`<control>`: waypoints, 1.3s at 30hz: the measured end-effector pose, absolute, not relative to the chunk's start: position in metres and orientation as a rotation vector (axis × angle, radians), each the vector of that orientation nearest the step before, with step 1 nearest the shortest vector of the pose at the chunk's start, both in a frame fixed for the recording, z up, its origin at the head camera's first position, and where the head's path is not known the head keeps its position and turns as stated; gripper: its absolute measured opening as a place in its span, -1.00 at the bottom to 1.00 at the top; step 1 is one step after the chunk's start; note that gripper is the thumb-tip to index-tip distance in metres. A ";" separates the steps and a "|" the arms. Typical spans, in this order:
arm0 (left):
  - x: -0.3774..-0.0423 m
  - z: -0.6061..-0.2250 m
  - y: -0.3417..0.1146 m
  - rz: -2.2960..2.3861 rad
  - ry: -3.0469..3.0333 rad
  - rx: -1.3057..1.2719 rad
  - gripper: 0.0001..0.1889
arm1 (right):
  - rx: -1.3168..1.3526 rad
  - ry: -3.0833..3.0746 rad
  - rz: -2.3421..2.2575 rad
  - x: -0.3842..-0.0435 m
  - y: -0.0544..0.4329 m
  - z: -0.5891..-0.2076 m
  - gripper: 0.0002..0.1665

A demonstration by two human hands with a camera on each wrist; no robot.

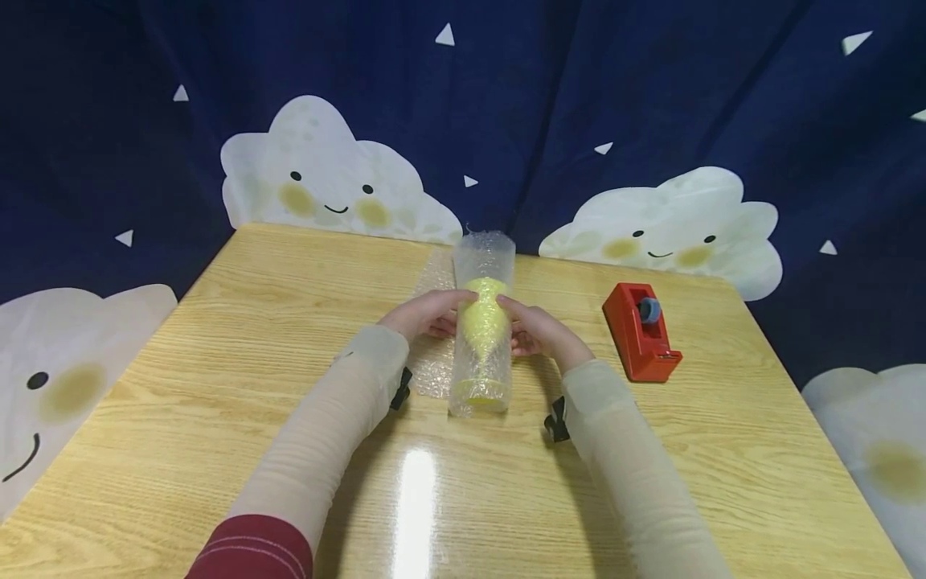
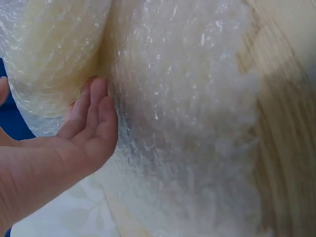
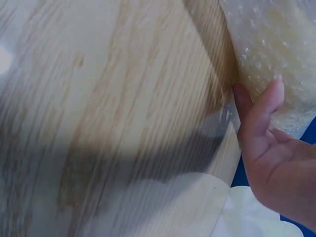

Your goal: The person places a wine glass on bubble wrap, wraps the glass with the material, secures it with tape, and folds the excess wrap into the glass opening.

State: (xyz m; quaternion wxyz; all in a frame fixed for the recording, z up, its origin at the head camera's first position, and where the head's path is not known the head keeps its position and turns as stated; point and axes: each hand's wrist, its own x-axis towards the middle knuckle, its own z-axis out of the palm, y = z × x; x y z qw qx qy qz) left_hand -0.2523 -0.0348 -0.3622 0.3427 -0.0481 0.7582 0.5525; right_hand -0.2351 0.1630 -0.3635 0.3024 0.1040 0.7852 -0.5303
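Observation:
A yellow hourglass-shaped object [image 1: 483, 326] lies lengthwise on the table, rolled in clear bubble wrap [image 1: 483, 253]. From the left side, my left hand [image 1: 425, 312] holds the roll, thumb on top and fingers low along its side. My right hand [image 1: 544, 331] holds it from the opposite side in the same manner, the two thumb tips close together over the yellow part. A loose flap of the wrap [image 2: 187, 123] spreads flat on the table under the left hand. In the right wrist view, the fingers [image 3: 259, 116] meet the wrapped side.
To the right stands a red tape dispenser [image 1: 640, 342] with a blue-edged tape roll. The wooden table [image 1: 289, 322] ends at a dark blue curtain [image 1: 506, 96] with cloud cutouts [image 1: 329, 173] along its back edge.

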 end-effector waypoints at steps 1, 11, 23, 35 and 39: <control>-0.252 -0.362 -0.035 1.429 1.986 -0.113 -0.29 | 0.280 2.082 -1.409 -0.235 0.163 -0.364 -0.40; -0.251 -0.361 -0.033 1.417 2.014 -0.159 -0.24 | 0.274 2.143 -1.357 -0.237 0.163 -0.365 -0.17; -0.252 -0.361 -0.033 1.418 1.975 -0.196 -0.29 | 0.241 2.147 -1.349 -0.241 0.166 -0.369 -0.10; -0.250 -0.359 -0.033 1.365 2.056 -0.180 -0.21 | 0.279 2.192 -1.312 -0.238 0.164 -0.365 -0.13; -0.250 -0.360 -0.032 1.381 2.037 -0.187 -0.22 | 0.263 2.172 -1.315 -0.237 0.165 -0.362 -0.14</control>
